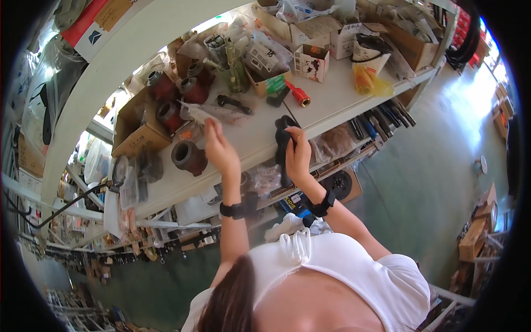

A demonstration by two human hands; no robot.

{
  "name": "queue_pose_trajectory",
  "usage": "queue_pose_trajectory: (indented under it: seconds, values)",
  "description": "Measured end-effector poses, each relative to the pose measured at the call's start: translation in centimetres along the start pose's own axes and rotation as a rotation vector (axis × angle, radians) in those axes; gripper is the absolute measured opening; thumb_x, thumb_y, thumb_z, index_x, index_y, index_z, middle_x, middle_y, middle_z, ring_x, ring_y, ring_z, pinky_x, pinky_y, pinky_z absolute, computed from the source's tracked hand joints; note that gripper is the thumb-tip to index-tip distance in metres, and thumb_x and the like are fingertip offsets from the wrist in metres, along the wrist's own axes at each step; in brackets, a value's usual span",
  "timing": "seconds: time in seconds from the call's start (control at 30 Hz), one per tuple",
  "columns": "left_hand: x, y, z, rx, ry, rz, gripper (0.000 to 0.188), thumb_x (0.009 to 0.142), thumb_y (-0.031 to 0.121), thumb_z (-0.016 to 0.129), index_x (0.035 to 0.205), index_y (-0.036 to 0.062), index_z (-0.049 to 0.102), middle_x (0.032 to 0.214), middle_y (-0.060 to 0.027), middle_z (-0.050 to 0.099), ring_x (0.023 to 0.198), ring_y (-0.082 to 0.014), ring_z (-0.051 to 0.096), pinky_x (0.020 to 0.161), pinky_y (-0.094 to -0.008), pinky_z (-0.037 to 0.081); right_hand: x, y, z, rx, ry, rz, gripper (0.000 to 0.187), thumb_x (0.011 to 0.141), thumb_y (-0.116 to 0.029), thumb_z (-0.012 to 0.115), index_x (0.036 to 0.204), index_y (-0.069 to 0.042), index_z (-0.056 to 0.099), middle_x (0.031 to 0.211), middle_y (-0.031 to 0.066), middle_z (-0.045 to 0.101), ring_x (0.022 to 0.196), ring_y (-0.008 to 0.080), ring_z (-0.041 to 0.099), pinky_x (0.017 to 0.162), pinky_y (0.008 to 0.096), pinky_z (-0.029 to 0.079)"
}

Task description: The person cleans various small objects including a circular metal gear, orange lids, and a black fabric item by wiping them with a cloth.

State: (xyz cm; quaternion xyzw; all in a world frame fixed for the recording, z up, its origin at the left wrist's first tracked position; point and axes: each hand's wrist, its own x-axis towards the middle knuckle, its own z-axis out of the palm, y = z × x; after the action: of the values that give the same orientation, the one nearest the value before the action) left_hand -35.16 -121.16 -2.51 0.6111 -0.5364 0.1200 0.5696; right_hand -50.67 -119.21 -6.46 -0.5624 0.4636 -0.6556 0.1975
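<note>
My left hand [222,152] is slightly blurred over the shelf, its fingers pressed together at the edge of a clear plastic bag [227,114]. A dark elbow-shaped part [233,104] lies against that bag. My right hand [298,155] is closed round a long, wavy black part [282,145], held upright at the shelf's front edge; its exact kind does not show. Beyond it lie a red fitting with a brass-coloured end [298,94] and a short black piece [277,98]. Left of my left hand stands a brown, wide-mouthed metal fitting [188,157].
Several reddish-brown fittings [170,115] stand beside an open cardboard box [141,133] on the white shelf [260,130]. Farther back are a green glass jar [237,77], small boxes [311,62] and a white tub [369,54]. A lower shelf holds dark bars [381,119] and bagged parts.
</note>
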Motion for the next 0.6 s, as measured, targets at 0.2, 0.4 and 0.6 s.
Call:
queue_pose_trajectory:
  seconds: [0.2, 0.4, 0.6]
  values:
    - [-1.3, -0.2, -2.2, -0.228, 0.188, -0.258, 0.029, 0.093, 0.017, 0.041, 0.107, -0.0074, 0.050, 0.091, -0.0150, 0.058, 0.078, -0.0180, 0.053, 0.075, -0.0277, 0.041, 0.0, -0.4, -0.9, 0.013, -0.105, -0.154, 0.028, 0.074, 0.012, 0.041, 0.099, 0.002, 0.049, 0.101, 0.0193, 0.056, 0.092, 0.0318, 0.055, 0.081, 0.0324, 0.043]
    - [-4.6, 0.0, -3.3, -0.580, 0.287, -0.472, 0.041, 0.093, 0.028, 0.041, 0.124, 0.0009, 0.040, 0.123, -0.0075, 0.044, 0.111, -0.0180, 0.043, 0.088, -0.0358, 0.041, -0.4, 0.4, -1.2, 0.123, -0.177, -0.158, 0.028, 0.077, 0.013, 0.037, 0.103, 0.004, 0.046, 0.110, 0.0204, 0.051, 0.100, 0.0292, 0.052, 0.088, 0.0317, 0.039]
    - [-6.6, 3.8, -4.5, -0.824, 0.324, -0.661, 0.045, 0.093, 0.032, 0.040, 0.127, 0.0023, 0.036, 0.125, -0.0111, 0.042, 0.115, -0.0220, 0.041, 0.089, -0.0389, 0.043, -0.2, -3.5, 0.1, 0.251, -0.460, -0.259, 0.034, 0.069, 0.009, 0.049, 0.102, -0.002, 0.049, 0.114, 0.0178, 0.052, 0.110, 0.0347, 0.046, 0.094, 0.0411, 0.037]
